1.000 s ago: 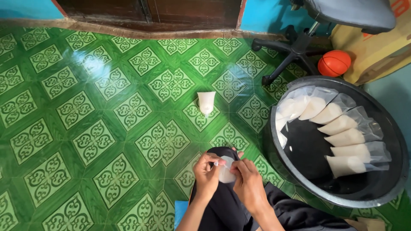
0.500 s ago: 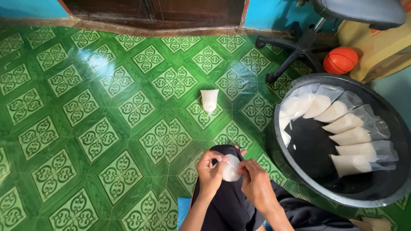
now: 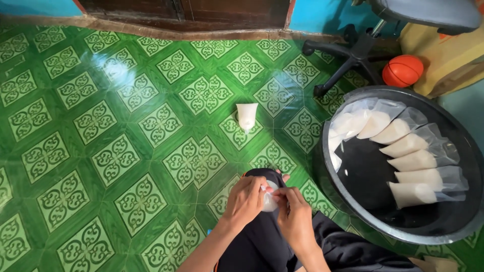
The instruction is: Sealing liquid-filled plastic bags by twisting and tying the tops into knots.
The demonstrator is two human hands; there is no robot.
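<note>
Basin [image 3: 327, 171] with white-filled bags [image 3: 411, 161]

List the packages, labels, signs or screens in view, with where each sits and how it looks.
Small bag: clear plastic, white filling, pinched between left hand and right hand over the knee.
Lone bag: white, tapered, on the green tiled floor.
Filled bags: clear plastic, white contents, fanned along the black basin wall.
Cardboard box: tan, top right.
No signs or screens.

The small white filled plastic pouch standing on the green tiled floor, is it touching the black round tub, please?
Apart. The head view shows the small white pouch alone, with green tiled floor between it and the black round tub.
</note>
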